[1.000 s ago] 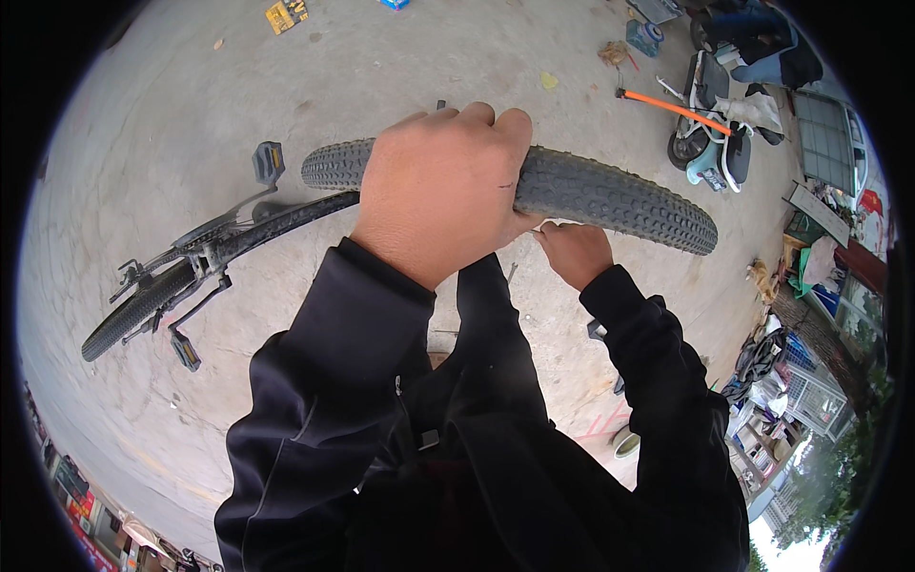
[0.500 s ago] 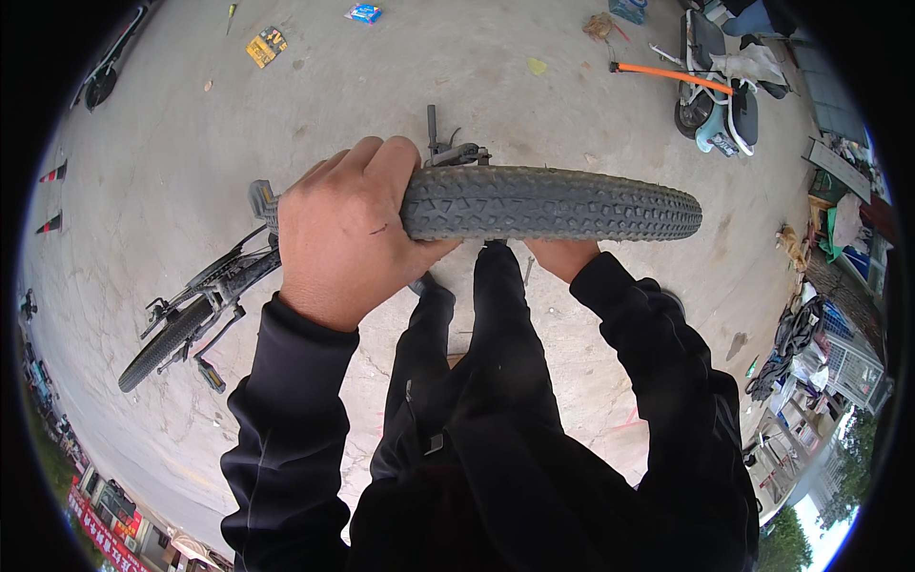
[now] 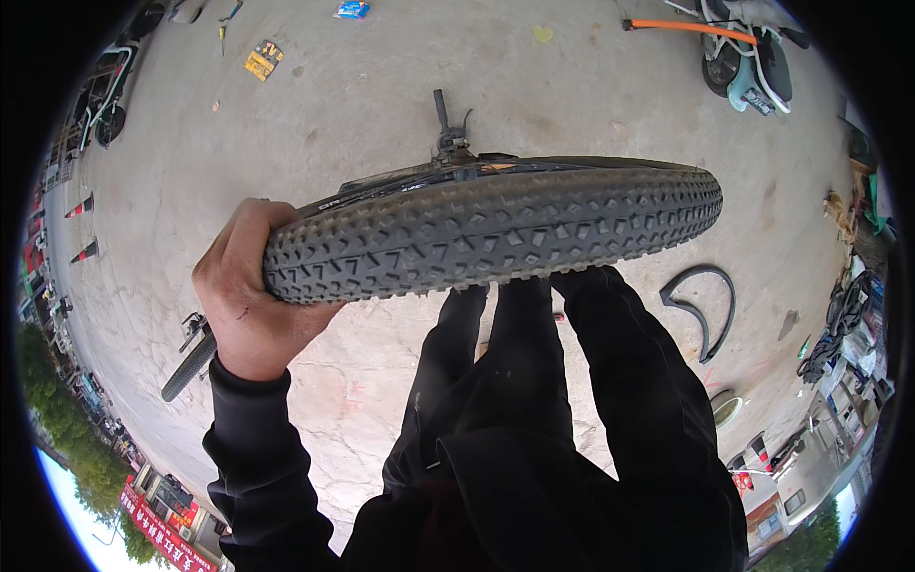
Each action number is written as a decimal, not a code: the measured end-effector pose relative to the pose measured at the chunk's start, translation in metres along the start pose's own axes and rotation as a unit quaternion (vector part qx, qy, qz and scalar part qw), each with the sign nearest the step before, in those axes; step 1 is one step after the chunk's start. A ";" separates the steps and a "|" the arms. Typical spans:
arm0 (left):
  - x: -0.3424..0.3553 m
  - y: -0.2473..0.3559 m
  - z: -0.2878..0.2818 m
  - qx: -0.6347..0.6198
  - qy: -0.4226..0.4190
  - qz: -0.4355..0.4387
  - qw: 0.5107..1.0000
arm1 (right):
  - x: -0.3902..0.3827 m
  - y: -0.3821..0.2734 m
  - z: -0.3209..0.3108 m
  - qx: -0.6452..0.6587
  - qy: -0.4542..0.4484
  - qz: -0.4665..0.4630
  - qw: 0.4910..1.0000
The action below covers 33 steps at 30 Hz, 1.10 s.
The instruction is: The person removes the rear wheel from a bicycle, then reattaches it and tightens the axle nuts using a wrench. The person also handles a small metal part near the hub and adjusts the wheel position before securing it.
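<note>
My left hand (image 3: pixel 243 296) is closed around the left end of a bicycle tire (image 3: pixel 496 234) with a black knobby tread. The tire is raised in front of my body, tread toward me. Whether it has a rim and spokes inside is hidden. My right sleeve (image 3: pixel 648 372) reaches up to the tire's lower edge, and the right hand is hidden behind it. Beyond the tire is a bicycle, mostly covered: its handlebar grip and brake lever (image 3: pixel 448 129) stick up past the top edge, and another wheel (image 3: pixel 191 367) shows at lower left.
On the concrete floor lie a curved black rubber strip (image 3: pixel 724 315), a yellow packet (image 3: pixel 263 60) and a blue packet (image 3: pixel 352 10). An orange-barred scooter (image 3: pixel 753 62) stands at far right. Two traffic cones (image 3: pixel 84 252) are at left, and piled clutter (image 3: pixel 848 324) lines the right side.
The tire has come closer and swung lower at its left end, with my left hand moving left and down. My right hand has gone out of sight behind it.
</note>
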<state>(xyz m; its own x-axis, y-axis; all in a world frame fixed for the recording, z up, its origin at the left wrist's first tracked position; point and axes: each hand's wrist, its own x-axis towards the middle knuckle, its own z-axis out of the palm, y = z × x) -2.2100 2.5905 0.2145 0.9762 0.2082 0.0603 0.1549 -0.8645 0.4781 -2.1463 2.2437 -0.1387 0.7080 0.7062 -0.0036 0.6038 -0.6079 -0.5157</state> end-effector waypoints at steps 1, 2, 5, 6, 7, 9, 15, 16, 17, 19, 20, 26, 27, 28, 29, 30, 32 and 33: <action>0.000 0.000 0.000 0.002 0.000 0.003 1.000 | -0.005 -0.002 0.007 0.013 -0.001 0.015 1.000; 0.000 0.000 -0.001 0.011 -0.002 0.005 1.000 | -0.011 -0.008 0.016 0.029 0.001 0.033 0.999; 0.002 0.000 -0.002 0.021 -0.007 0.011 1.000 | -0.018 -0.028 0.048 0.069 0.024 0.076 0.994; 0.003 -0.001 -0.002 0.026 -0.007 0.020 0.999 | -0.020 -0.031 0.056 0.079 0.027 0.084 0.993; 0.004 0.001 -0.001 0.024 -0.011 0.022 0.999 | -0.020 -0.030 0.061 0.086 0.029 0.089 0.992; 0.002 0.007 -0.001 0.027 -0.013 0.018 0.999 | -0.020 -0.024 0.066 0.096 0.025 0.088 0.991; 0.006 0.015 -0.001 0.049 -0.003 0.042 0.998 | -0.024 -0.011 0.021 0.091 -0.107 0.115 0.983; 0.005 0.015 0.000 0.052 0.000 0.049 0.997 | -0.025 -0.012 0.006 0.086 -0.137 0.114 0.980; 0.005 0.015 0.001 0.048 0.002 0.051 0.998 | -0.025 -0.013 -0.012 0.076 -0.182 0.125 0.972; 0.006 0.014 0.003 0.037 0.015 0.064 0.997 | -0.023 -0.027 -0.044 0.027 -0.202 0.094 0.974; 0.005 0.014 0.003 0.048 0.022 0.068 0.996 | -0.019 -0.037 -0.059 0.015 -0.213 0.076 0.974; 0.003 0.010 0.002 0.066 0.020 0.061 0.996 | 0.018 -0.096 -0.117 -0.095 -0.221 0.004 0.971; 0.003 0.009 0.003 0.067 0.030 0.068 0.995 | 0.023 -0.105 -0.120 -0.126 -0.206 -0.017 0.970; 0.003 0.008 0.004 0.067 0.036 0.075 0.994 | 0.028 -0.113 -0.123 -0.150 -0.206 -0.031 0.966; 0.003 0.006 0.004 0.068 0.042 0.081 0.993 | 0.033 -0.120 -0.125 -0.174 -0.207 -0.046 0.962; 0.003 0.005 0.005 0.070 0.045 0.082 0.993 | 0.038 -0.127 -0.126 -0.200 -0.211 -0.057 0.955; 0.002 0.002 0.008 0.060 0.055 0.086 0.993 | 0.046 -0.139 -0.128 -0.213 -0.210 -0.070 0.952; 0.002 0.001 0.009 0.058 0.058 0.084 0.993 | 0.049 -0.144 -0.129 -0.220 -0.218 -0.074 0.948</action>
<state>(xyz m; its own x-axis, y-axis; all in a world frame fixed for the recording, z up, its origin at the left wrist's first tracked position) -2.2069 2.5861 0.2072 0.9668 0.1019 0.2345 0.0139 -0.9368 0.3497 -2.1506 2.3190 0.0458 0.4438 0.8198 -0.3619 0.8463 -0.5162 -0.1314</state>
